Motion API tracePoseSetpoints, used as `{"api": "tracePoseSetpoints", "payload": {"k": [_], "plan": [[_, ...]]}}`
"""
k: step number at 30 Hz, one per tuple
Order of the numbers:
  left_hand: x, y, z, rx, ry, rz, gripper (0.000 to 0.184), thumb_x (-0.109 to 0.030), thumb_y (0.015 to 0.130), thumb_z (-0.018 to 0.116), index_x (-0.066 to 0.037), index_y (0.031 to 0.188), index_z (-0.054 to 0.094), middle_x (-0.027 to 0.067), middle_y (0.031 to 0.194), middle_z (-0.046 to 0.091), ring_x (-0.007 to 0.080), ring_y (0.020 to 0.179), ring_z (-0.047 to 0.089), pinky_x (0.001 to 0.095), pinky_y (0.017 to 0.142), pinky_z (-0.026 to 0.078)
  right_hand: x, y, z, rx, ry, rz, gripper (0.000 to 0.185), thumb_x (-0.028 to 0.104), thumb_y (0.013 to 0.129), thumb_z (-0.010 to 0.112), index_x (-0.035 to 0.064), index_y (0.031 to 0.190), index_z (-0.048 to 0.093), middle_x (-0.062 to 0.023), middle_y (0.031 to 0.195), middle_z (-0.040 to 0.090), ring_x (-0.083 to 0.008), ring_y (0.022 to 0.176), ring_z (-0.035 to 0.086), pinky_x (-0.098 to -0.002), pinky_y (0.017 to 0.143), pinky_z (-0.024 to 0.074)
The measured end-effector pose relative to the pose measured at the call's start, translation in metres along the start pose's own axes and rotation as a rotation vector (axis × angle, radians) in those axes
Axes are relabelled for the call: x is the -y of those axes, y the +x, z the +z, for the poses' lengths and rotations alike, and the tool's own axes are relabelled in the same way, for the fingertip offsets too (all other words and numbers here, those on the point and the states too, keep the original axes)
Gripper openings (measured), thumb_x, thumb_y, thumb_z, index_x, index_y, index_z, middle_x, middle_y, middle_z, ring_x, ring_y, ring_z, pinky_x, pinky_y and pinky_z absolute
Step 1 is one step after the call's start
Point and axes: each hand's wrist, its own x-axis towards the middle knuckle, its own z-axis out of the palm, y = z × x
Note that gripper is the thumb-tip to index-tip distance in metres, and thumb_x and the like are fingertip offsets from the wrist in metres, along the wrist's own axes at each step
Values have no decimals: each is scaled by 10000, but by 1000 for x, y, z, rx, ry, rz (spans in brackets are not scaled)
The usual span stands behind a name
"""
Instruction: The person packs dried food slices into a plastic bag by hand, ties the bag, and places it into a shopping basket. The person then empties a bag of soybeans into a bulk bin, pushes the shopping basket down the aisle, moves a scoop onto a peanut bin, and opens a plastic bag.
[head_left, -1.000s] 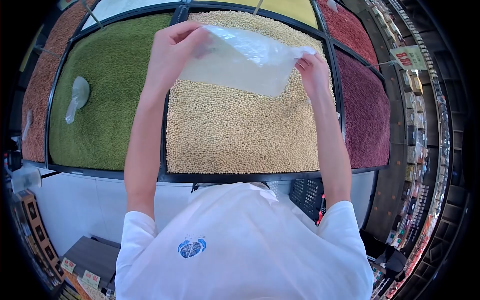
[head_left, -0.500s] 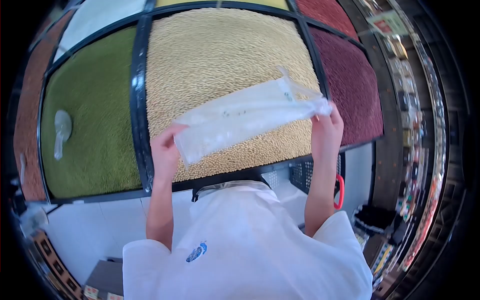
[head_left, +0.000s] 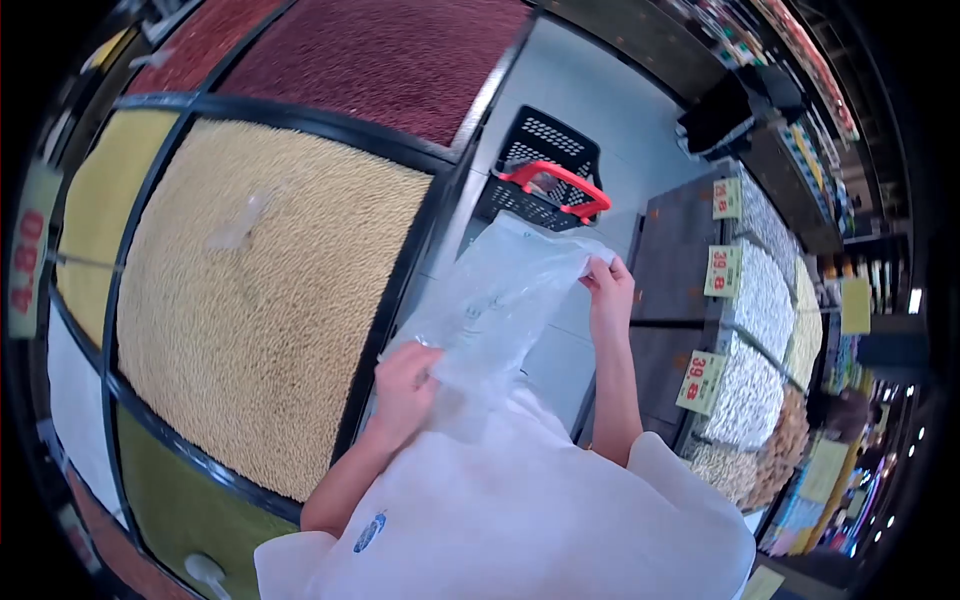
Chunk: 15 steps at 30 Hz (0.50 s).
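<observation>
A thin clear plastic bag (head_left: 490, 300) with faint green print is stretched between my two hands in front of my shirt. My left hand (head_left: 407, 388) pinches its lower left edge, fingers closed. My right hand (head_left: 608, 285) grips its upper right corner between thumb and fingers. The bag hangs over the tiled floor, beside the bin of pale round beans (head_left: 270, 300). A clear scoop (head_left: 237, 222) lies on those beans. Beyond the bag is a black basket (head_left: 548, 150) with a red handle (head_left: 560, 182).
Dark red beans (head_left: 380, 60) fill the bin at the upper left, green beans (head_left: 190, 480) the lower left one. Black dividers (head_left: 400, 275) edge the bins. On the right stands a display with price cards (head_left: 722, 271) and wrapped goods (head_left: 755, 340).
The view has turned to the right, bringing the basket and right-hand display into fuller view. The bag has moved from over the pale beans to over the floor, still in both hands.
</observation>
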Motion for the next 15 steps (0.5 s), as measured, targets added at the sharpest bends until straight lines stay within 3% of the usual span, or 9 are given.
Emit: {"api": "tracePoseSetpoints", "payload": {"k": [2,4,6,7,8,10,11,14,15], "plan": [[-8,30,47,249,0,235,209,31,696,621,-33,887,674,136,796,610,307,731,623,333,647,501,-19,20,-50,-153,-27,62,168,167,934,577,41,1041,610,-9,937,623,-82,851,566,-262,787,460],[2,60,85,322,-44,57,202,23,701,618,-31,886,678,139,783,604,304,713,622,349,631,494,-30,34,-85,-314,-10,60,173,200,938,591,72,1053,608,35,880,595,-53,798,539,-238,735,455],[-7,110,115,-199,-396,-221,162,2,713,617,-31,863,667,144,787,613,310,679,610,381,621,486,-35,46,-130,-520,67,55,295,249,966,551,55,1188,550,-15,981,608,-82,880,566,-268,799,473],[22,112,144,-215,-110,-136,127,-24,731,623,-36,850,664,145,806,631,328,695,623,392,646,496,-35,51,-147,-574,109,39,303,242,962,560,39,1186,538,-44,1008,615,-120,915,582,-282,820,468],[42,115,186,99,203,249,84,-32,747,620,-39,823,655,150,775,614,355,671,608,414,638,493,-38,54,-164,-614,138,29,313,235,959,568,23,1185,526,-73,1034,621,-158,950,598,-295,842,463],[100,106,233,753,222,50,76,-68,760,626,-51,828,653,154,787,616,372,714,610,437,652,489,-62,62,-197,-536,191,137,266,202,959,558,13,1145,547,-85,1009,632,-163,929,606,-298,834,471],[94,123,243,463,19,-238,152,-46,772,636,-29,920,667,155,790,640,367,765,623,380,698,512,-63,79,-204,-495,236,165,244,185,959,554,7,1126,558,-91,996,637,-165,919,611,-299,830,475],[70,139,261,383,299,71,142,-25,775,616,-10,911,653,161,769,628,316,713,632,367,666,499,-69,89,-223,-311,-6,37,191,135,952,541,-11,1068,584,-91,946,645,-165,874,619,-293,804,486],[61,142,265,670,177,185,95,-27,812,599,-2,888,650,115,707,622,178,628,601,310,607,466,-74,94,-225,-275,-54,43,173,113,942,543,-19,1041,596,-68,903,650,-156,848,625,-280,793,491]]}}
